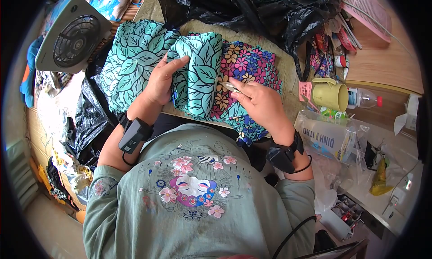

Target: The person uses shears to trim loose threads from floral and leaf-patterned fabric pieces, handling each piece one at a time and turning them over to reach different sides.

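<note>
My left hand (pixel 163 79) grips the left edge of a folded green leaf-print fabric (pixel 201 74), thumb on top. In my right hand (pixel 258 99) a small metal tool (pixel 230 87), perhaps snips, is pinched between thumb and fingers. Its tip points left, close to the right edge of the folded fabric. Beneath and to the right lies pink and purple flower-print fabric (pixel 252 63). A stack of green leaf-print fabric (pixel 132 61) rests left of my left hand. My right hand's lower fingers are partly hidden.
A fan (pixel 76 43) stands at the upper left. Black plastic bags (pixel 252 11) lie across the table's far side, another (pixel 90 119) at left. To the right are a yellow mug (pixel 330 96), a plastic bottle (pixel 362 98), a pink basket (pixel 366 11) and a clear bag (pixel 333 135).
</note>
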The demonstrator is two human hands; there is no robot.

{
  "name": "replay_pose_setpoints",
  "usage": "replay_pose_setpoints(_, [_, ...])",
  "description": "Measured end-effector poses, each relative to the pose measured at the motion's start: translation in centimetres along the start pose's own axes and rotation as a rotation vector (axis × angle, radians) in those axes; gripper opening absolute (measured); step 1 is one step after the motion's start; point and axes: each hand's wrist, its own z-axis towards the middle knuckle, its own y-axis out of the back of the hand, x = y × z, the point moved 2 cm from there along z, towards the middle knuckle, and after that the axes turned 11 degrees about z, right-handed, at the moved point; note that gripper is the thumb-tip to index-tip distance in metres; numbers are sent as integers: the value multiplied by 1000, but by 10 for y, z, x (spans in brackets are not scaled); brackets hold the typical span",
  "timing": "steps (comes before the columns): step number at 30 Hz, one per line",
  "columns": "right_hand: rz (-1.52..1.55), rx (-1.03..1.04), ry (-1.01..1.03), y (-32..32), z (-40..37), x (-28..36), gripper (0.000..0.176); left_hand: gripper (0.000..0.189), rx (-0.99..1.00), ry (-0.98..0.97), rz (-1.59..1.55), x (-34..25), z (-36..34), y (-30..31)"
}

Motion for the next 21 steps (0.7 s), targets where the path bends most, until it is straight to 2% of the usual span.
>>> replay_pose_setpoints(7, [0, -28, 20, -2, -2, -3, 31, 31, -1, 6, -6, 0, 0, 0])
replay_pose_setpoints(10, [136, -141, -20, -3, -5, -10, 36, 31, -1, 2, -6, 0, 0, 0])
replay_pose_setpoints(14, [83, -74, 53, 0, -7, -5, 36, 32, 9, 38, -40, 1, 1, 3])
replay_pose_setpoints(21, [84, -74, 68, -3, -6, -5, 37, 32, 8, 35, -39, 0, 0, 1])
